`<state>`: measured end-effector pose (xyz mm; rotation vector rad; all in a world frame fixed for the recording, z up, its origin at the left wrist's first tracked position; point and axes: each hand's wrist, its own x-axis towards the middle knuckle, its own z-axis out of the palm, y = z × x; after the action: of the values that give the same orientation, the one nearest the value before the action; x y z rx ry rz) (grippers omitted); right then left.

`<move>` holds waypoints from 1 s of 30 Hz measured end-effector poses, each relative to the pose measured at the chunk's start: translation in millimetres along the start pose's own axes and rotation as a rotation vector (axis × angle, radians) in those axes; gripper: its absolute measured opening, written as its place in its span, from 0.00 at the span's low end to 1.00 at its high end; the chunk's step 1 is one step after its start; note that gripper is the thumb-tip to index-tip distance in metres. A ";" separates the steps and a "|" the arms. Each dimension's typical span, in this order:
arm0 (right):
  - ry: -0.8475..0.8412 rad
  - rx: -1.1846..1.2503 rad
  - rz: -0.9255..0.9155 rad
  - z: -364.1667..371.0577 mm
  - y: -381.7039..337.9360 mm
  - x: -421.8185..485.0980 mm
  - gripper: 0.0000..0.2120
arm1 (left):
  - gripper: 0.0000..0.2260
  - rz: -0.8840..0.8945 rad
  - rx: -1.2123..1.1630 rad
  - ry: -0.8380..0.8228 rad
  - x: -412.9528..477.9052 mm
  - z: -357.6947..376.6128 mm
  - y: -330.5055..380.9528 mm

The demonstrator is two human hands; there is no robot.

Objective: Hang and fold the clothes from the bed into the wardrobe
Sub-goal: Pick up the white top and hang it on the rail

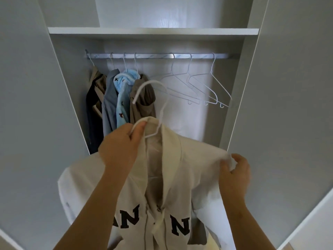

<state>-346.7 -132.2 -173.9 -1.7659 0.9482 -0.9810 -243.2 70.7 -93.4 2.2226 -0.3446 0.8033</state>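
Note:
A cream zip-up hoodie (pixel 180 177) with black letters on its chest hangs on a white wire hanger (pixel 158 98), held up in front of the open wardrobe. My left hand (pixel 122 143) grips the hanger and the hoodie's collar near the neck. My right hand (pixel 236 170) pinches the hoodie's right shoulder fabric. The hanger's hook points up and left, below the metal rail (pixel 155 56) and apart from it.
Several garments (pixel 117 101) hang at the left of the rail: dark, grey, light blue patterned and brown. Three empty wire hangers (pixel 200 87) hang at the right. A white shelf (pixel 153 31) runs above the rail. Wardrobe doors (pixel 32 105) stand open on both sides.

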 end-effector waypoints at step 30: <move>-0.581 -0.164 -0.204 1.7 -42.6 4.5 0.20 | 0.22 0.087 -0.068 -0.147 9.9 -21.5 -20.7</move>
<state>-335.0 -121.9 -133.9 -2.1503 0.4925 -0.4621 -235.5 100.6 -87.1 2.2207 -0.5348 0.6649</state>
